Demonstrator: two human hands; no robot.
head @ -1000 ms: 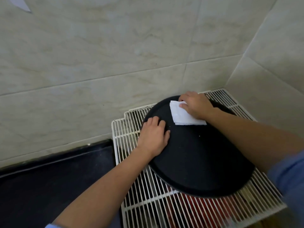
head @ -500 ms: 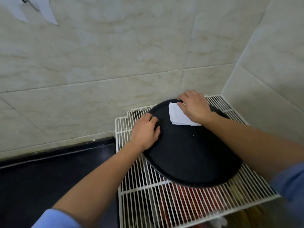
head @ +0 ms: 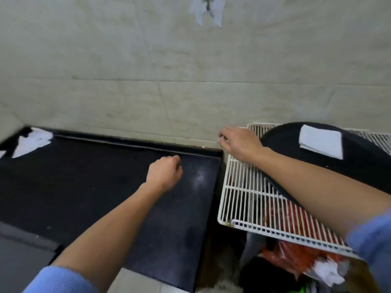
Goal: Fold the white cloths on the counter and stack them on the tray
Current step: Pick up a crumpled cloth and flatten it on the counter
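Note:
A folded white cloth (head: 321, 141) lies alone on the round black tray (head: 364, 166) at the right, which sits on a white wire rack (head: 249, 197). Unfolded white cloths (head: 31, 142) lie crumpled at the far left back corner of the black counter (head: 84, 182). My left hand (head: 165, 174) hovers over the counter's right part with fingers loosely curled and nothing in it. My right hand (head: 239, 142) is in the air left of the tray, near the rack's back corner, fingers loosely bent, holding nothing.
A tiled wall (head: 190, 81) runs behind the counter, with white cloth pieces (head: 207, 11) hanging high on it. Under the rack sit red packaging (head: 296, 250) and other clutter. The counter's front edge drops off at the lower left.
Both hands have let go of the tray and the folded cloth and moved left. The view has swung left, bringing the counter and the crumpled cloths into sight.

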